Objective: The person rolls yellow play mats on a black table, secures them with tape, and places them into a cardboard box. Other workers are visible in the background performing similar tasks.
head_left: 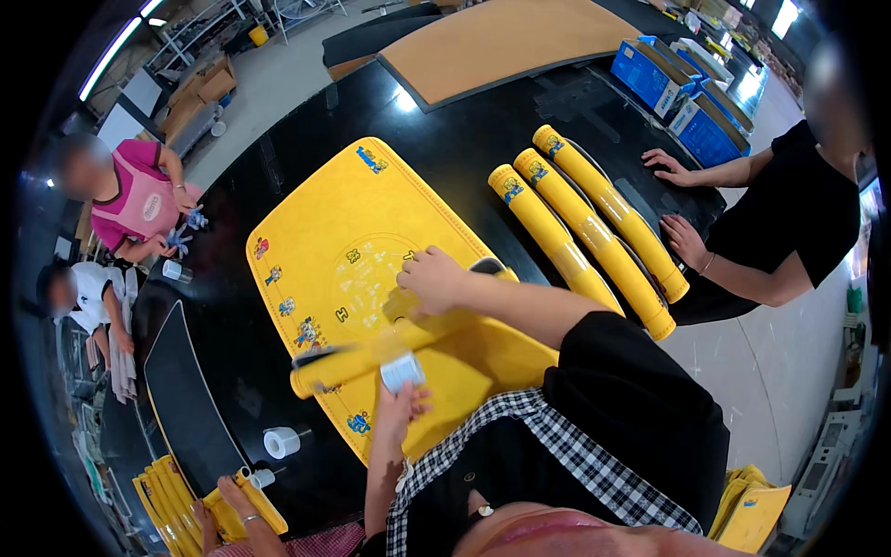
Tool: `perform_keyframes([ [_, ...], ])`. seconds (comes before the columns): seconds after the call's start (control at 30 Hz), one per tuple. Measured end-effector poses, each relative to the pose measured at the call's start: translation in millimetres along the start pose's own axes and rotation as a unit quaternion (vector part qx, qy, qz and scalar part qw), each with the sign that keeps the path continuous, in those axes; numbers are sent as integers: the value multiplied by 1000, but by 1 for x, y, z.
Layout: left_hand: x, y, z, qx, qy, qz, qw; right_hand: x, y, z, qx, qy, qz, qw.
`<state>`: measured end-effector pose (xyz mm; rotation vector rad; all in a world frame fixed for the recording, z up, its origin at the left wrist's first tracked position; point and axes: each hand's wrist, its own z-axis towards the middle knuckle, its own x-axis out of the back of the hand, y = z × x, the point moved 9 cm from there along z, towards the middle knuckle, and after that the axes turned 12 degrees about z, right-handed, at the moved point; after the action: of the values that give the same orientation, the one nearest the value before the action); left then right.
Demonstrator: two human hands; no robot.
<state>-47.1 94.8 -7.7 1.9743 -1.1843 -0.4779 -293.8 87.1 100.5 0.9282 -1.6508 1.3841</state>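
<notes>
A large yellow mat (320,218) with cartoon figures lies on the black table, its near part curled into a loose roll (343,369). My left hand (397,406) grips a tape roll (402,371) with a pale blue-white face, held over the near side of the mat. Motion blurs the area just above the tape. Across the mat's middle reaches my right arm; my right hand (432,280) is over the printed circle, fingers bent and somewhat apart, with no object visible in them. The undersides of its fingers are hidden.
Several rolled yellow mats (594,232) lie at the right, near a co-worker's hands (682,237). Blue boxes (650,74) and a tan sheet (510,42) are at the far side. Another tape roll (281,443) stands at the left. Other people work on the left and at lower left.
</notes>
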Motion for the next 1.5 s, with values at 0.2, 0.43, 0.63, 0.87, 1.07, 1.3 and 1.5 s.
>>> perform_keyframes([
  [0.2, 7, 52, 56, -47, 35, -32, 998, -21, 6, 19, 4, 41, 34, 999],
  [0.43, 10, -73, -29, -177, -18, -66, 982, -78, -79, -65, 54, -124, 158, 978],
  [0.63, -14, -2, -15, 4, -60, 14, 998, -14, 8, -16, -57, -15, 86, 994],
  [0.87, 11, 74, 91, -154, 26, -183, 971, -16, 4, 35, 13, 181, 107, 978],
  [1.07, 23, 78, 92, -253, 119, -248, 928, 2, 8, 67, -97, 33, 85, 991],
  [1.3, -75, 202, -74, -418, -285, 2, 863, -17, 22, 75, -83, 60, 65, 993],
  [1.5, 118, 82, -31, -247, 306, 94, 914, 6, 14, 23, -109, -95, 168, 975],
])
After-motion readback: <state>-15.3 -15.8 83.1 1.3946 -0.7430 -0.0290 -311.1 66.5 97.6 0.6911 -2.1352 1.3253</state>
